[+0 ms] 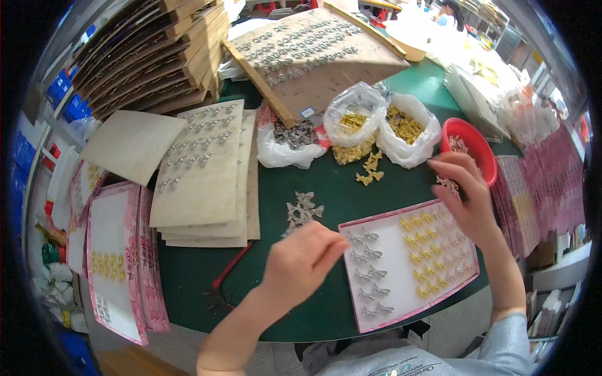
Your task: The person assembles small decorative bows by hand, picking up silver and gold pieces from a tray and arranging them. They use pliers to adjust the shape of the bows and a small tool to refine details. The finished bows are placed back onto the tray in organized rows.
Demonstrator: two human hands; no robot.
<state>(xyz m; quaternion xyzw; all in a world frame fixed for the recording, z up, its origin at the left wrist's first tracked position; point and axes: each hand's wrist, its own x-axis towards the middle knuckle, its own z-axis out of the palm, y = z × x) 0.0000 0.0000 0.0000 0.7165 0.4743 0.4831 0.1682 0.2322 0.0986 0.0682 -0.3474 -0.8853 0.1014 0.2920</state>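
Observation:
My left hand (301, 258) is closed, fingertips pressed together, over the left edge of a shallow white tray (396, 266) with a pink rim. What it holds, if anything, is hidden. My right hand (467, 199) hovers over the tray's far right corner, beside a red bowl (490, 164); its fingers are curved and apart. Small pink pieces (447, 183) lie next to its fingertips. In the tray stand rows of bow-shaped silver pieces (370, 274), yellow-gold pieces (424, 254) and pale pink pieces (454, 250). A loose heap of silver pieces (302, 210) lies beyond my left hand.
Plastic bags of gold pieces (404, 128) and grey pieces (296, 135) stand behind, with loose gold pieces (370, 169) in front. Stacked cards (204, 203) and pink-edged trays (116, 232) fill the left. A wooden-framed board (332, 84) leans at the back. Red-handled pliers (232, 266) lie near.

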